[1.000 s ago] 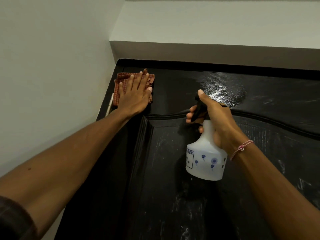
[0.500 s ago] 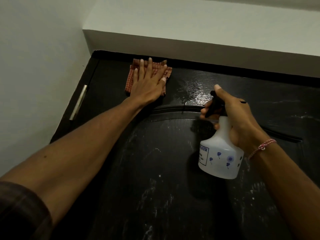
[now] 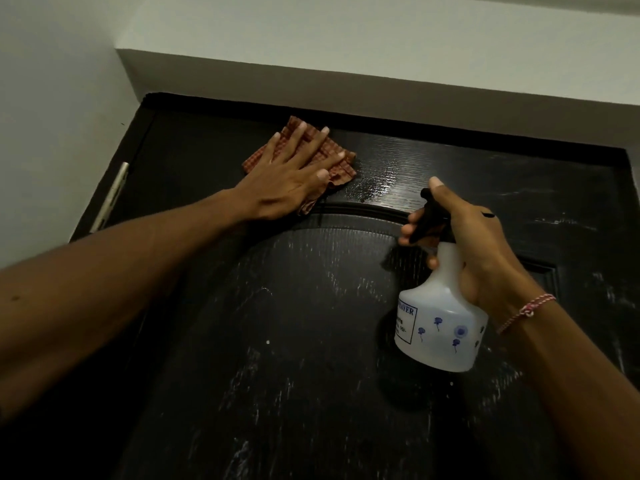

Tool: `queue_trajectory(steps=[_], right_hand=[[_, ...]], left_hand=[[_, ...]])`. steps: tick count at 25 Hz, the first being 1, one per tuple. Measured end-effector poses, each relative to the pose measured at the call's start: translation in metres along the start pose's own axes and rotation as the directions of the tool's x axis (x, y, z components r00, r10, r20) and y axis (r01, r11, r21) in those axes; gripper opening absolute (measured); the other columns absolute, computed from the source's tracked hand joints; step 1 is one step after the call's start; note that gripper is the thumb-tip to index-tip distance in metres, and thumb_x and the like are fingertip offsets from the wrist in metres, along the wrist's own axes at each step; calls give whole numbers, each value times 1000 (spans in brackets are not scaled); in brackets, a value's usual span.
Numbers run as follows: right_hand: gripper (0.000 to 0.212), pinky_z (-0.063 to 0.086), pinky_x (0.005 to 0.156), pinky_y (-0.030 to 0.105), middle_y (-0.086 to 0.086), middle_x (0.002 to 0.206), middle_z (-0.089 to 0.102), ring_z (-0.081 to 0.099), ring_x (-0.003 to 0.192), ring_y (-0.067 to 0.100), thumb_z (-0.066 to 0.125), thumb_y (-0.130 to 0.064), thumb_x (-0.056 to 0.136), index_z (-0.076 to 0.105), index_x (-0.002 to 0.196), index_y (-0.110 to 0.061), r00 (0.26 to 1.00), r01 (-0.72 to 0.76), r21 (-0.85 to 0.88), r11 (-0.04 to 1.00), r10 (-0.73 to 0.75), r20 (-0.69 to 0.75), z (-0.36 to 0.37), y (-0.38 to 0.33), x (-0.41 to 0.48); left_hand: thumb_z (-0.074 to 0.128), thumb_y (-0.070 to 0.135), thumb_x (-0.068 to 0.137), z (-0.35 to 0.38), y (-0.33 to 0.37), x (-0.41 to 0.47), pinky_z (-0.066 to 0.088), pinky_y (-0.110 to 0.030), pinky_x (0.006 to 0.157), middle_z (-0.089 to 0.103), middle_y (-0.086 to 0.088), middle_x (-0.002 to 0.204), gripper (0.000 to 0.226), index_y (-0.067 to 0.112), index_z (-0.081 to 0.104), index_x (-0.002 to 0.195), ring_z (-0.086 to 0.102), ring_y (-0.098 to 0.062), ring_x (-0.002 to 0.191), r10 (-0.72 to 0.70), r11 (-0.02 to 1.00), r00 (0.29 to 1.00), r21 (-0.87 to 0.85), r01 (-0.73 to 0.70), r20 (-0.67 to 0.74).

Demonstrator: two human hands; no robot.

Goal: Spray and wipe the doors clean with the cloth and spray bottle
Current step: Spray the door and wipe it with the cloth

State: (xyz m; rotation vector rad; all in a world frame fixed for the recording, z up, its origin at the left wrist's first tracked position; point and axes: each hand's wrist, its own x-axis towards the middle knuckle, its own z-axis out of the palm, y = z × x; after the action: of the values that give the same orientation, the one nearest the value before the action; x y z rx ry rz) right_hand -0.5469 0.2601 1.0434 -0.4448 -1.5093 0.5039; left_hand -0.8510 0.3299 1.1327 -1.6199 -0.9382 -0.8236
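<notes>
Rust-checked cloth (image 3: 343, 169) pressed under flat-fingered left hand (image 3: 287, 178), right hand (image 3: 478, 247) gripping spray bottle (image 3: 440, 334); I'd watch the wet door (image 3: 381, 168) top, where cloth could skid or streak.

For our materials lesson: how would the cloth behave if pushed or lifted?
Probably floppy: the cloth lies folded and crumpled under the left hand. Likely light, as it looks thin. It may slide easily over the wet patch beside it.
</notes>
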Motion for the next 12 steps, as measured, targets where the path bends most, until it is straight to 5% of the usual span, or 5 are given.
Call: queue_trajectory(steps=[6,12], right_hand=[[48,46,50,29,14,88,79,77,83,29,62,-56,101,74,92,-10,1000,-5,-10,1000,5,-20,-21,-7,3],[48,50,58,31,17,98,81,80,94,34,60,-57,101,75,99,-11,996,27,-123,992,-37,-77,-42,-27,29]], left_hand=[[14,54,110,6,21,14,-10,-46,130,-5,3,176,66,25,-2,167,-12,-15,161,-347,933,934,-136,334,-88],[12,51,111,4,53,54,-12,-47,128,-5,1,176,64,23,3,168,-12,-21,161,-427,901,900,-128,415,-87]])
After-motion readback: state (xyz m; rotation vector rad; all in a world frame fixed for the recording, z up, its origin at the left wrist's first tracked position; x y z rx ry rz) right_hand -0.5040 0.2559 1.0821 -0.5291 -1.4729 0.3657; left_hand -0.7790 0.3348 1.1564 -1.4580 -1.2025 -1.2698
